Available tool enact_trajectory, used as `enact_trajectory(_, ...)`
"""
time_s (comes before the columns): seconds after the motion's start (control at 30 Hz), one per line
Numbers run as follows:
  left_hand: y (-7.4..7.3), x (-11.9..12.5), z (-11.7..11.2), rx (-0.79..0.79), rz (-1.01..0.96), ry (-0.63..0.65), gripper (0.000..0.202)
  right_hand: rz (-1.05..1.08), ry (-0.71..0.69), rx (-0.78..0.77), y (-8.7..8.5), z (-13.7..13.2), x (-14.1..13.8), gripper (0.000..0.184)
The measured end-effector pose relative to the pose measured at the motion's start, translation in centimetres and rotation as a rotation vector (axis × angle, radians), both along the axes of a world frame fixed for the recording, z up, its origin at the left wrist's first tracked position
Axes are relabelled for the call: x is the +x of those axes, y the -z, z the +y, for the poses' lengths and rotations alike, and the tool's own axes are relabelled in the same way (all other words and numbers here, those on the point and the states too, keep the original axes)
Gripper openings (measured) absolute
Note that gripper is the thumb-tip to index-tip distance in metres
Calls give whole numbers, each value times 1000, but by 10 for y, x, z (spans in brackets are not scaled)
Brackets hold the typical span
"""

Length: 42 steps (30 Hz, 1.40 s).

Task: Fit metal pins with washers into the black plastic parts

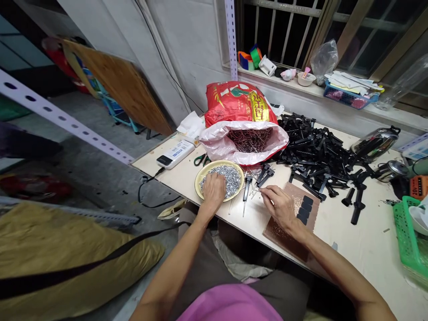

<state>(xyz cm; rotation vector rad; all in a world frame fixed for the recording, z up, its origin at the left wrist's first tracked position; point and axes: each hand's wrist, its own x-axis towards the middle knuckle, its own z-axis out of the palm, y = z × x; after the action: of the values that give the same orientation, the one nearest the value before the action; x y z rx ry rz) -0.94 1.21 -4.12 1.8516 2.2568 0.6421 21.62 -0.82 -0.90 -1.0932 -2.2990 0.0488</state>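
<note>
Left hand (214, 189) buried in silver bits (231, 178), yellow dish (198, 183), near-left worktop (351, 236); grip unclear. Right hand (279, 207) fingers pinch thin pin (260, 190). Bits tiny, light, slippery: pinch few from heap top.

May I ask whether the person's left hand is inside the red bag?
No, the left hand rests on small silver parts in the yellow plate.

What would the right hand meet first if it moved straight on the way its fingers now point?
Probably the loose thin metal pins just beyond the fingertips of the right hand, then the black plastic part and the yellow dish behind them. Depth is hard to judge here.
</note>
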Motion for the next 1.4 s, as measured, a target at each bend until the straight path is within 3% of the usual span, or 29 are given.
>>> enact_trajectory(0.07, 2, -3, 1, 100, -206, -47, 15, 21, 1, -18, -4, 3, -10, 27)
enact_trajectory(0.17, -2, -4, -1, 141, -734, -115, 12, 41, 28, -71, -9, 6, -27, 25)
enact_trajectory(0.27, -16, 8, -6, 86, -1286, -113, 30, 19, 74, -126, -12, 6, -40, 24)
enact_trajectory(0.37, -30, 26, -14, 89, -1547, -89, 40, -4, 119, -163, -13, 4, -44, 26)
enact_trajectory(0.5, -40, 46, -19, 116, -1628, -65, 40, 9, 161, -179, -14, 1, -36, 27)
enact_trajectory(0.77, -45, 67, -22, 89, -1637, -21, 41, 33, 253, -167, -17, -7, -18, 26)
enact_trajectory(0.97, -41, 79, -25, 83, -1606, 12, 34, -47, 323, -127, -20, -16, -8, 26)
enact_trajectory(1.1, -38, 89, -26, 84, -1499, 27, 30, -86, 384, -57, -13, -21, -1, 25)
enact_trajectory(1.27, -37, 104, -28, -92, -1512, 95, 36, -110, 423, 6, -3, -28, 15, 24)
enact_trajectory(1.4, -35, 116, -31, -104, -1462, 117, 34, -54, 391, -92, -9, -32, 30, 24)
